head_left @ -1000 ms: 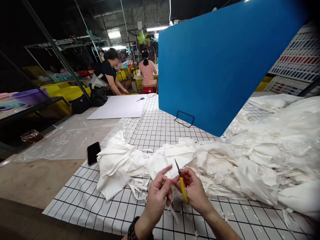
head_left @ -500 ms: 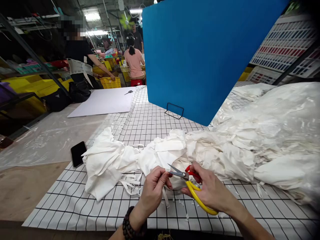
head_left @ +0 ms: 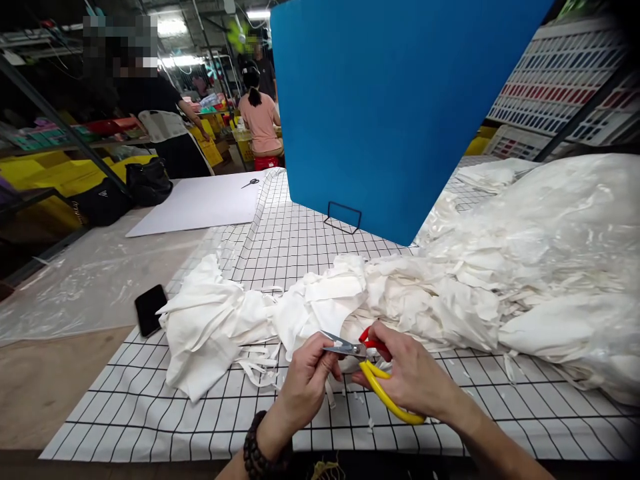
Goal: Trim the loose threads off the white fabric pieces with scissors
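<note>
My right hand [head_left: 407, 373] is closed round scissors [head_left: 345, 347] with one red and one yellow handle. The blades point left and reach the fingertips of my left hand [head_left: 307, 377]. That hand is pinched on a white fabric piece [head_left: 338, 343], mostly hidden by fingers and blades. Just beyond both hands lies a row of crumpled white cloth pieces [head_left: 320, 300]. Thin white straps [head_left: 257, 370] trail from them on the left. Small white scraps [head_left: 371, 423] are scattered on the checked tablecloth [head_left: 200, 433] below the scissors.
A large blue board [head_left: 390, 113] stands behind the cloth beside a small black wire stand [head_left: 343, 218]. A phone [head_left: 150, 310] lies at the left. Bagged white cloth [head_left: 565, 227] heaps up at the right. Black scissors [head_left: 251, 183] rest on a white board [head_left: 200, 200]. People work behind.
The scissor blades have closed further and moved left against my left fingertips, and a small white bit now shows at them. The view has shifted slightly. A person in the background has turned.
</note>
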The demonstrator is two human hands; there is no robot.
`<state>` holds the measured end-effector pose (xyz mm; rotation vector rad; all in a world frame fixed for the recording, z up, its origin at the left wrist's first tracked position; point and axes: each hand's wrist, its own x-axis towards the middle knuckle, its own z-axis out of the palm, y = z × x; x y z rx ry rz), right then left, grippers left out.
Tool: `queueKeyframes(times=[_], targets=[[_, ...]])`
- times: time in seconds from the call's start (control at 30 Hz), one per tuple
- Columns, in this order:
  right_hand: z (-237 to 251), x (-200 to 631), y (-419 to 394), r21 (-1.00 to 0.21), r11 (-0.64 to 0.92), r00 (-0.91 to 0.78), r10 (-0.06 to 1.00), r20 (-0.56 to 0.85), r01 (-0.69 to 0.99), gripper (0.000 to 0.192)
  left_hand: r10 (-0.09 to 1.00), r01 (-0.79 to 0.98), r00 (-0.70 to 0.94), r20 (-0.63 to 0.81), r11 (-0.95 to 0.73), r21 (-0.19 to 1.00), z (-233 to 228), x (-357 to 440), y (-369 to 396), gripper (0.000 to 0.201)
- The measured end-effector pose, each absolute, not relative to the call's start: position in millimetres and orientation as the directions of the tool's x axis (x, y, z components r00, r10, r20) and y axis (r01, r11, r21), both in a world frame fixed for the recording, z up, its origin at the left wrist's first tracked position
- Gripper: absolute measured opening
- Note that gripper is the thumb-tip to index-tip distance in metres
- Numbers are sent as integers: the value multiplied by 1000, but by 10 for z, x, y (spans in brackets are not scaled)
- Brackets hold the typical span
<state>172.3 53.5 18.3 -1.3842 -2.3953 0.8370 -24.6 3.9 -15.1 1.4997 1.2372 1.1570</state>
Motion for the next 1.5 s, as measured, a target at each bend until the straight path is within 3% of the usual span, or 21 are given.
queueKeyframes(times=[0.63,1.07,1.2,1.33,1.43,1.5], targets=[[75,1778,500,-540,395,-494,868,-45,743,34,991,57,127,35,-43,997,-165,-244,9,25],[30,1806,524,-511,434,-518,855,-28,742,34,985,88,173,0,-16,996,-112,-287,24,27],[-32,1811,516,-587,399,-496,868,-5,704,38,985,16,168,-36,34,999,-177,-245,26,27],[-106,1967,559,-809,195,-416,907,-66,554,41,996,18,91,-17,15,1000,-249,-309,90,27],[-252,2230,678,-917,-23,-259,956,-136,398,39,992,59,-115,57,-50,997,-108,-606,207,26],[-386,2407,792,-928,-78,-102,987,-123,364,40,929,136,-338,151,-111,984,142,-933,310,25]])
